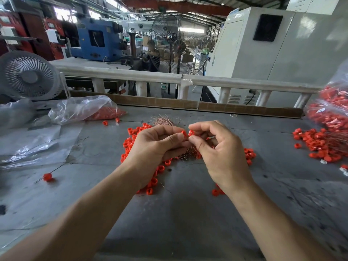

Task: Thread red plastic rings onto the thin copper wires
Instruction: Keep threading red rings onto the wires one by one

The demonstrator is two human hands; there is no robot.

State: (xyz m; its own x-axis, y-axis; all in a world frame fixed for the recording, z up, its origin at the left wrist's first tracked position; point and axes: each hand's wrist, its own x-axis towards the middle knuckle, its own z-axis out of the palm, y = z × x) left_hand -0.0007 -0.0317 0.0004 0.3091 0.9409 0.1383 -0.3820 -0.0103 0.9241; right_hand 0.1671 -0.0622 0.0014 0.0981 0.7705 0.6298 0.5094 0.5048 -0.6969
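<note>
Pinching red ring (184,133) in my left hand (156,147); right hand (219,147) pinches second ring (191,132), wire too thin to see. Copper wires (163,121) bundled just beyond hands. Loose rings (130,140) heaped beneath; threaded pile (318,144) far right. I judge plenty left.

One camera only — worn on the person's head, looking forward and down across the grey table (178,213). It sits close above that table, both forearms reaching in from the bottom edge. Beyond the table's far edge the wide lens takes in a white railing (169,78) and factory machines — no second view.
</note>
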